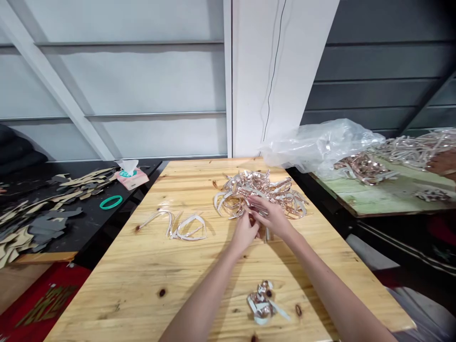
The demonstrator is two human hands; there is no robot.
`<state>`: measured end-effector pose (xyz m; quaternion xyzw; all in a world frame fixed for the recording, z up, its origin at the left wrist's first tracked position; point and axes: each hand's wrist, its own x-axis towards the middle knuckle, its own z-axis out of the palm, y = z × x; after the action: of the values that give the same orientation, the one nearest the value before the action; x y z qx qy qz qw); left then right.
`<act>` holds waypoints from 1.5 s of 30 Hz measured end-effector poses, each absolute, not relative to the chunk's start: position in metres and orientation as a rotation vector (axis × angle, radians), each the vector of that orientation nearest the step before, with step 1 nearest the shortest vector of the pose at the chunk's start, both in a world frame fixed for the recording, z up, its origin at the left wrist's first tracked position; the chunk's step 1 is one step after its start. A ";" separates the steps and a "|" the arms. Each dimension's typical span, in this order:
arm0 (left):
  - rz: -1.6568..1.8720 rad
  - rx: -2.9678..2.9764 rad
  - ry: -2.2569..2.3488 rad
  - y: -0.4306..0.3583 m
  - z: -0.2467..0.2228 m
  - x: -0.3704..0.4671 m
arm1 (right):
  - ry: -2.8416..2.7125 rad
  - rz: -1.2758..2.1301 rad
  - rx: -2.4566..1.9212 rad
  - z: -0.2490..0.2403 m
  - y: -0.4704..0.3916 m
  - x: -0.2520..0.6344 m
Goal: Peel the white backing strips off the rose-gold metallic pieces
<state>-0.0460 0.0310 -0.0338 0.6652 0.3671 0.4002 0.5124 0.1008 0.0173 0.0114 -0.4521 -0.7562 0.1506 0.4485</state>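
My left hand (245,229) is at the near edge of a tangled pile of shiny rose-gold and white strips (261,183) in the middle of the wooden table. Its fingers are drawn together in a pinch, and whatever is between them is hidden. Close against it, my right hand (271,217) reaches over the front of the pile, its fingers stretched out to the left and the thumb apart. Below the hands a short strip end (267,235) shows on the wood. A small crumpled bunch of the same strips (263,304) lies nearer to me, between my forearms.
Several loose strips (190,228) lie left of the pile on the wooden table (142,285). The black table at left bears grey and tan scraps (53,223), a green ring (111,202) and a tissue pack (131,178). Clear plastic (320,145) and more strips (366,168) are at right.
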 end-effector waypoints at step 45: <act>0.996 1.377 0.654 0.008 -0.010 -0.048 | -1.709 0.973 -1.257 0.017 -0.030 0.101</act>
<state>-0.0482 0.0076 -0.0100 0.5974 0.2836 0.4318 0.6134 0.1012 -0.0301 0.0167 -0.4952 -0.6735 0.3832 0.3929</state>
